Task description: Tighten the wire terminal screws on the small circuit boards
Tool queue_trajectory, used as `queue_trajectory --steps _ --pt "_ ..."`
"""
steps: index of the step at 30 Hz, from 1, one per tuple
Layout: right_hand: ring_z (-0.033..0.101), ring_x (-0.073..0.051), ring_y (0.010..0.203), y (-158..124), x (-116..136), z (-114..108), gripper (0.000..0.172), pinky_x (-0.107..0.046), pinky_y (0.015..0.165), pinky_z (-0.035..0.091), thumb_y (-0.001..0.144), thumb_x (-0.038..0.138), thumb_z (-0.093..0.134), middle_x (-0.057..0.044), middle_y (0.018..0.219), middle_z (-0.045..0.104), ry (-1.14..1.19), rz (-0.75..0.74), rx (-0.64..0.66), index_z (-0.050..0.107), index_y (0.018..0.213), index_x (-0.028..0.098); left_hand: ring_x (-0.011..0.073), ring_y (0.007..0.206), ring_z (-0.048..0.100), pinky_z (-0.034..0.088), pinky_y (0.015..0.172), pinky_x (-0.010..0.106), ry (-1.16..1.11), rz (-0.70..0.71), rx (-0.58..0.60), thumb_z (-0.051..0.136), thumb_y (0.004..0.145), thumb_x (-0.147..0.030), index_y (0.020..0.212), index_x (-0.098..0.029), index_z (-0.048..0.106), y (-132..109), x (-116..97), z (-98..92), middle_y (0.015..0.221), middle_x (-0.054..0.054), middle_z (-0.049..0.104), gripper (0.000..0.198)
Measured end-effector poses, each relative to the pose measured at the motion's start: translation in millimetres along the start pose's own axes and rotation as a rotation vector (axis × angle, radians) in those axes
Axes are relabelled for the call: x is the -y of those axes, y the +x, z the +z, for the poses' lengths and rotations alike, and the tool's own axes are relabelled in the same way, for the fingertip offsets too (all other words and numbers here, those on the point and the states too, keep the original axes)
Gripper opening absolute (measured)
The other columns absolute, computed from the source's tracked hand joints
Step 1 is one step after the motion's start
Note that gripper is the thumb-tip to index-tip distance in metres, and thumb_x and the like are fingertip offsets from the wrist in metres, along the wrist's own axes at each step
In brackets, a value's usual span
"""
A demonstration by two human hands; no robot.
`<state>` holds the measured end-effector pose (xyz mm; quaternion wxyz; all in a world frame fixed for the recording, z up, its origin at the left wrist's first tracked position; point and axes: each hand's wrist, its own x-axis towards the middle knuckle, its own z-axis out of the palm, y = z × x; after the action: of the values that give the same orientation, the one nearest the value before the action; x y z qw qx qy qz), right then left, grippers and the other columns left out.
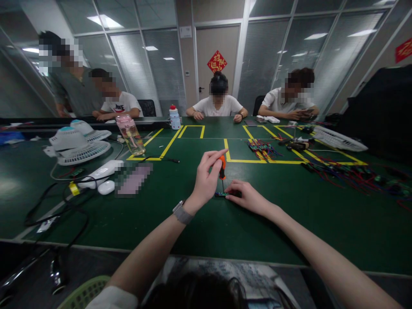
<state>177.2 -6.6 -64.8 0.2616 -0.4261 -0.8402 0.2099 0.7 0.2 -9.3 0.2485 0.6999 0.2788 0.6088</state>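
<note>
White fans (79,143) at far left of green table (174,184); pink-lidded bottle (131,136) just right of them. Left hand (207,176) grasps orange-handled screwdriver (222,172), shaft nearly upright, tip down at small circuit board (221,195) lying on table. Right hand (247,196) fingertips pinch board's right end. Wire bundle (264,149) farther back, right; white keyboard (341,138) at far right.

Place: you are in what looks like an office used for electronics assembly.
Walls: glass partitions (268,62) with a pale door (206,49) between them face you; panel lights (105,20) show in the panes.
Bench: your long green table (180,231) bears yellow tape outlines (285,162).
Electronics: wired circuit boards (262,149) lie to your right.
Seating: people (219,105) sit opposite you; a mesh-backed chair (148,108) shows too.
</note>
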Motion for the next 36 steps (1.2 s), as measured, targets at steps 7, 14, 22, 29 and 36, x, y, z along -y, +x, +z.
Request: queue_trajectory --steps 7,14,22,29,36 --pt "0.061 -0.016 0.077 -0.2 -2.4 1.0 0.01 -0.028 0.072 0.048 0.083 0.019 0.065 -0.005 0.088 0.063 -0.008 -0.013 -0.004 0.071 0.091 0.016 0.0133 0.088 0.059 0.05 0.077 0.025 0.017 0.0 -0.024 0.063 0.086 -0.022 0.11 -0.022 0.068 -0.6 -1.3 1.1 0.097 0.004 0.06 0.024" --pt "0.061 -0.017 0.077 0.1 1.3 -0.4 0.01 -0.028 0.072 0.049 0.084 0.017 0.064 -0.006 0.089 0.063 -0.012 -0.006 0.002 0.071 0.091 0.016 0.0153 0.1 0.061 0.051 0.084 0.028 -0.086 -0.025 0.033 0.045 0.097 -0.025 0.122 -0.023 0.061 -1.7 -2.4 1.5 0.113 0.007 0.062 0.03" --pt "0.06 -0.016 0.076 -0.1 -0.9 0.6 0.01 -0.028 0.071 0.049 0.084 0.02 0.064 -0.005 0.088 0.062 -0.006 -0.006 0.007 0.07 0.091 0.016 0.015 0.096 0.06 0.05 0.085 0.028 0.0 -0.026 -0.009 0.051 0.094 -0.026 0.115 -0.023 0.066 -1.9 -1.8 0.4 0.109 0.007 0.06 0.026" --pt "0.06 -0.017 0.077 -0.7 1.6 -0.1 0.008 -0.028 0.07 0.048 0.084 0.02 0.064 -0.005 0.086 0.062 -0.013 -0.003 0.002 0.07 0.089 0.016 0.014 0.089 0.059 0.05 0.08 0.025 0.05 -0.009 -0.039 0.062 0.088 -0.026 0.107 -0.022 0.069 -2.6 -0.6 0.4 0.098 0.005 0.06 0.021" --pt "0.06 -0.017 0.078 -1.0 0.4 1.0 0.01 -0.029 0.071 0.049 0.085 0.021 0.063 -0.005 0.088 0.062 0.011 -0.008 -0.001 0.07 0.09 0.017 0.0158 0.097 0.062 0.051 0.084 0.028 -0.07 -0.049 0.05 0.047 0.096 -0.027 0.125 -0.023 0.059 -2.6 -0.6 0.6 0.111 0.008 0.063 0.031"
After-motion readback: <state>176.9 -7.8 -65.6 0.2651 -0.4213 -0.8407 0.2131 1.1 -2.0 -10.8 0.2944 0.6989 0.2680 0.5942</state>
